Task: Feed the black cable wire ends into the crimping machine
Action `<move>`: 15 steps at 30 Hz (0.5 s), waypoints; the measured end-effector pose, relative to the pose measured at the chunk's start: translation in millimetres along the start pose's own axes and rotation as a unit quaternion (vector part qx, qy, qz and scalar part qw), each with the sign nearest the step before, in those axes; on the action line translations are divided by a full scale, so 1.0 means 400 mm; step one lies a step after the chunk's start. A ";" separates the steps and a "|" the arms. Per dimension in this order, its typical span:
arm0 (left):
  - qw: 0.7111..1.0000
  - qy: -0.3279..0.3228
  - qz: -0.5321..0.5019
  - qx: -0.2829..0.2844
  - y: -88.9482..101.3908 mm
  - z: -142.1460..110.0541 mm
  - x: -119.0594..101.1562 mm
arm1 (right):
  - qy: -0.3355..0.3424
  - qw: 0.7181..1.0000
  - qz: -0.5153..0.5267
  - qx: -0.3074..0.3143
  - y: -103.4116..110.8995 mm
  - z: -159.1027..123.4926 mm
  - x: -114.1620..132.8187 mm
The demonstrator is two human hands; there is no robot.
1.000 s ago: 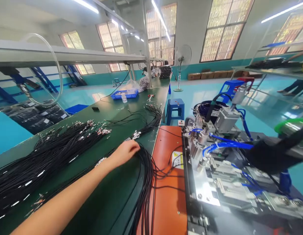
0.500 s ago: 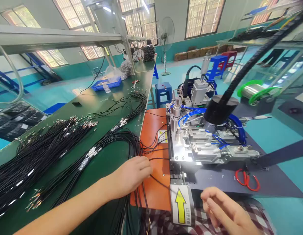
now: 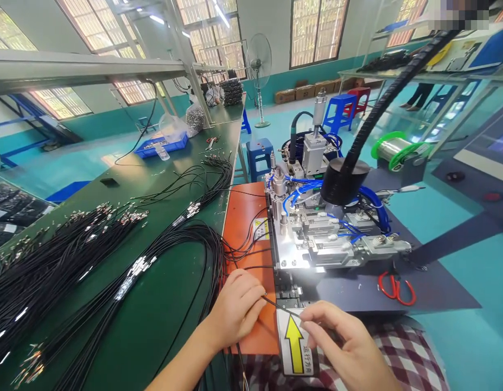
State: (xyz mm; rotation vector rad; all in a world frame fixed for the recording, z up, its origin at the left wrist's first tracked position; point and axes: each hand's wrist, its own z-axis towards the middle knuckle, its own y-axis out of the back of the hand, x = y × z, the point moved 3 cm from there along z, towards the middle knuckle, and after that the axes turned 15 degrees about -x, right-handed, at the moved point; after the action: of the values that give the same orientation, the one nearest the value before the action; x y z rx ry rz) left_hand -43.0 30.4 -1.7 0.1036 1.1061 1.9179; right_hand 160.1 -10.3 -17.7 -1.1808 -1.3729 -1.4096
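A thin black cable runs between my two hands, in front of the machine. My left hand is closed around it above the orange board. With thumb and forefinger pinched, my right hand grips the cable near its end, above a white label with a yellow arrow. The cable's tip is hidden by the fingers. Left of my hands, a bundle of black cables curves over the green table's edge, and several cables lead across the board to the metal machine.
Red-handled scissors lie on the machine's dark base. More black cables are piled on the green table, with a blue tray farther back. A black ribbed hose slants above the machine. A green wire spool stands behind it.
My right hand has moved left and up to the cable and pinched it. My left hand has turned and come nearer to it. The view has swung to the right.
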 end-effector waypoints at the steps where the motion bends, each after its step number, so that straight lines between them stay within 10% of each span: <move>1: 1.000 0.005 -0.014 -0.004 -0.006 0.001 -0.001 | -0.002 1.000 -0.002 -0.009 0.005 0.000 -0.001; 15: 1.000 0.004 -0.030 0.003 -0.047 0.027 -0.092 | -0.071 0.992 -0.014 -0.104 0.101 0.001 -0.035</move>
State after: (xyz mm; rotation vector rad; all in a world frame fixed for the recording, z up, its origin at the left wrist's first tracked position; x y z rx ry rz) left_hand -3.5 14.4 3.4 0.0657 1.1088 1.8620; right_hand 202.5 -13.5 -22.4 -1.4255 -1.3694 -1.5423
